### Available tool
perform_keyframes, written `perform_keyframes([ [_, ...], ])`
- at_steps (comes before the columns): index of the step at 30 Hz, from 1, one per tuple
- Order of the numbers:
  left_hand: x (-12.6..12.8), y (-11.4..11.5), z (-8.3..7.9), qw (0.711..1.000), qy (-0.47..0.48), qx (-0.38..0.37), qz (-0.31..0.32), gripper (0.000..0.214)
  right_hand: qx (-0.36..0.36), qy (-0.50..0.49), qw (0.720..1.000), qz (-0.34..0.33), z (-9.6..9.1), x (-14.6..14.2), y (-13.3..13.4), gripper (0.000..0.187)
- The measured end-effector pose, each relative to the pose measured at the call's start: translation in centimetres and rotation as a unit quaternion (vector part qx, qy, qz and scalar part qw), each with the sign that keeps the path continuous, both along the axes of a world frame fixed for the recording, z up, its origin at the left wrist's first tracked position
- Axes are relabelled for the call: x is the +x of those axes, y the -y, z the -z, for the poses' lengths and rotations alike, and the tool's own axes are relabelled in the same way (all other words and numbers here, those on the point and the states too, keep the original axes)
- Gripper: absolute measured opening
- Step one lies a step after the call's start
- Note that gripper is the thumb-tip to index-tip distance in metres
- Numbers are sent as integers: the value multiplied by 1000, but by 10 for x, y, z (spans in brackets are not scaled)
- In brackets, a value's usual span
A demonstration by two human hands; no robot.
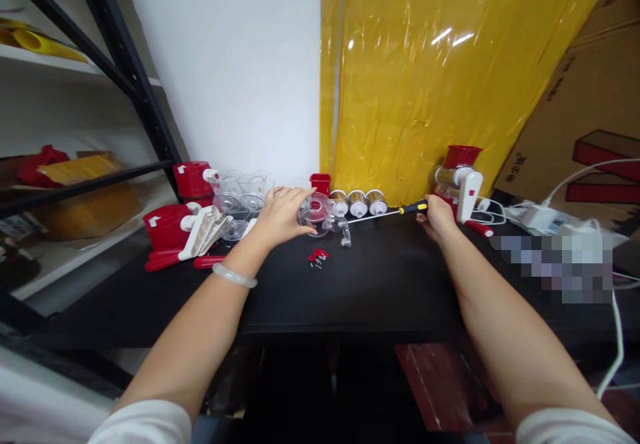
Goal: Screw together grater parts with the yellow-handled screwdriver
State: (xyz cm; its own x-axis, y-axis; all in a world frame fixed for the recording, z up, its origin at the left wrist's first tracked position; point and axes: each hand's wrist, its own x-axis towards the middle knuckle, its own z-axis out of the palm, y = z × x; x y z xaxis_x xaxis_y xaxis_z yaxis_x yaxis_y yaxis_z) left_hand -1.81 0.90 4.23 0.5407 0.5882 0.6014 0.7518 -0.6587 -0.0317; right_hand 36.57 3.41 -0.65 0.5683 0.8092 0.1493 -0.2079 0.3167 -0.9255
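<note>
My left hand (284, 215) grips a clear plastic housing (327, 220), its fingers over the round end and its thumb below. My right hand (437, 219) is closed round the handle end of a screwdriver (414, 207) with a black and yellow grip. The long shaft points left toward the housing; whether its tip touches the plastic I cannot tell. On the table in front of the housing lie small screws (319, 263) and little red pieces (317, 255). Behind the shaft stand three metal grater drums (357, 204) with white ends, beside a red hopper (321, 183).
At left are red parts (165, 227), white handle pieces (204, 229) and clear housings (243, 191). A rotary grater (463, 184) stands at right, near a power strip (543, 216) with white cables. The black table (370, 284) ends against a wall and yellow sheeting (425, 84).
</note>
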Motion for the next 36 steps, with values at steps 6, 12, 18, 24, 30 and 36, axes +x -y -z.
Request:
perform_keyframes([
  [6,-1,-6,5,999,21,-27,-20,93,-27,-4,1000,-5,2,-2,1,15],
  [12,0,-16,19,985,106,-110,-78,95,-42,-24,999,-9,2,-1,0,15],
  [18,-2,-25,28,971,156,-150,-101,90,-43,-29,998,-18,4,2,-1,18],
  [24,1,-30,28,937,273,-178,-128,93,-38,-30,999,-18,5,3,-2,21],
  [30,1,-35,31,911,343,-194,-121,92,-47,-30,998,-14,2,1,-1,16],
  [36,-4,-47,41,892,393,-149,-167,66,-43,-30,999,-14,1,0,1,16],
])
